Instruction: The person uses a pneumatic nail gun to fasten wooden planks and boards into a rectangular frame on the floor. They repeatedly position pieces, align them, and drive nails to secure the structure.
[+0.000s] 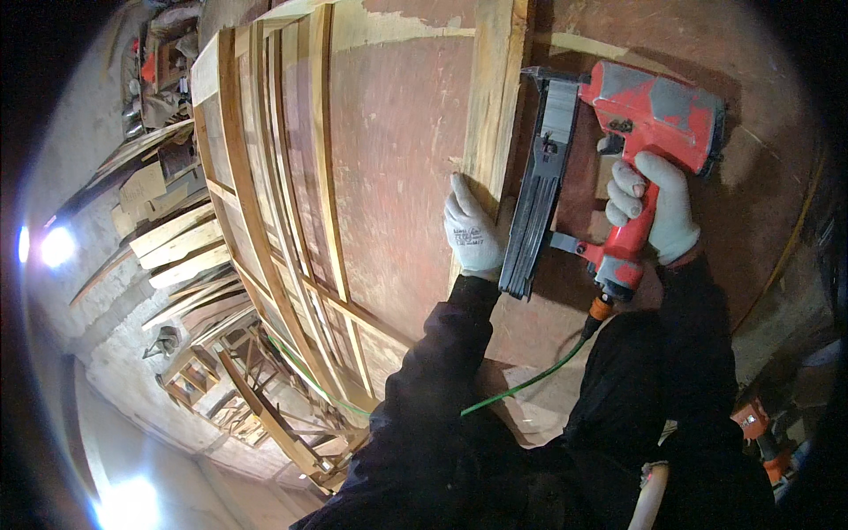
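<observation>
My right hand (pixel 667 208), in a white glove, is wrapped round the handle of a red and grey nail gun (pixel 658 102). The gun's long dark magazine (pixel 543 185) points down beside a light wooden strip (pixel 495 79), its nose close to the strip's right edge. My left hand (pixel 473 231), also in a white glove, grips the lower part of that strip, with the fingers along its left side and the thumb hidden. Beneath the strip lies a reddish-brown panel (pixel 397 132). A green air hose (pixel 530 382) runs from the gun's orange fitting (pixel 601 307) past my left sleeve.
Several long wooden battens (pixel 322 159) form a frame on the left. Beyond it, loose boards (pixel 181 243) and a wooden rack (pixel 190 375) stand on the concrete floor (pixel 97 331). Another red tool (pixel 753 420) lies at the lower right. Bright lamps (pixel 128 505) glare at the left.
</observation>
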